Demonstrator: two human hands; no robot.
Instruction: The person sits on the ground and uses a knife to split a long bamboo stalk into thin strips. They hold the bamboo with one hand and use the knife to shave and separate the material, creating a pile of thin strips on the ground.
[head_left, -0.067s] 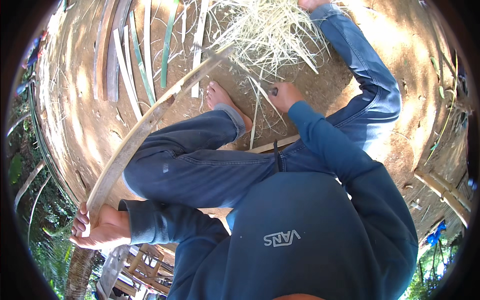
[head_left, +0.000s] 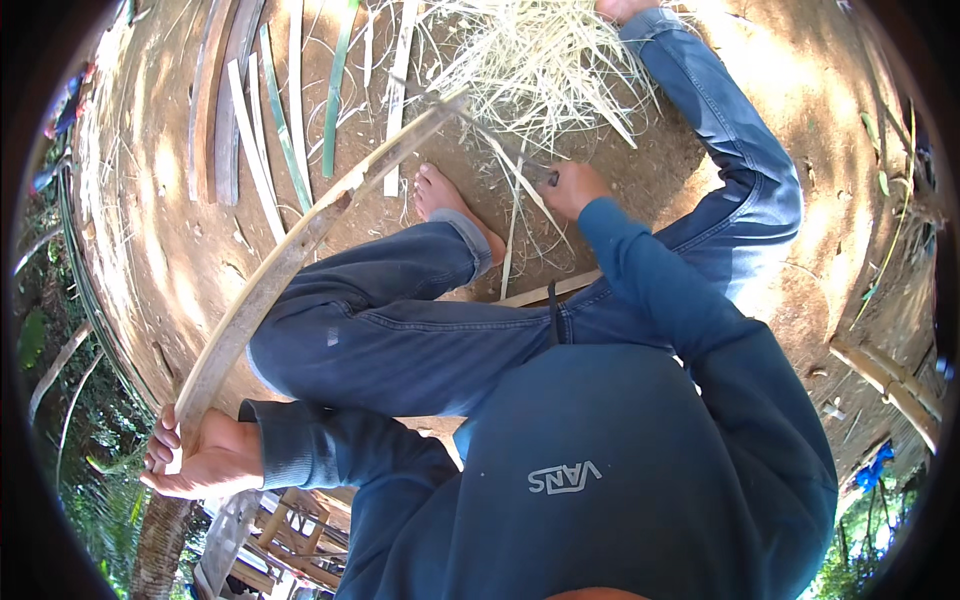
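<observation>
My left hand (head_left: pixel 198 455) is closed round the near end of a long bamboo slat (head_left: pixel 262 285), at the lower left. The slat runs up past my bent leg, and its far end is raised above the ground near the shavings. A dark patch shows on it partway along. In my right hand (head_left: pixel 577 190), closed round its handle, is a knife (head_left: pixel 500 143) with a long, thin dark blade. The blade crosses the slat's far end, and its tip sticks out beyond to the left. Whether the edge bites into the bamboo I cannot tell.
A heap of pale shavings (head_left: pixel 545 75) lies ahead between my feet. Several strips, some green (head_left: pixel 338 95) and some pale (head_left: pixel 250 145), lie at the far left beside brown boards (head_left: pixel 215 110). Bamboo poles (head_left: pixel 890 385) lie at the right edge.
The knife and my right hand have shifted very slightly away from me. My left hand and the slat look almost still.
</observation>
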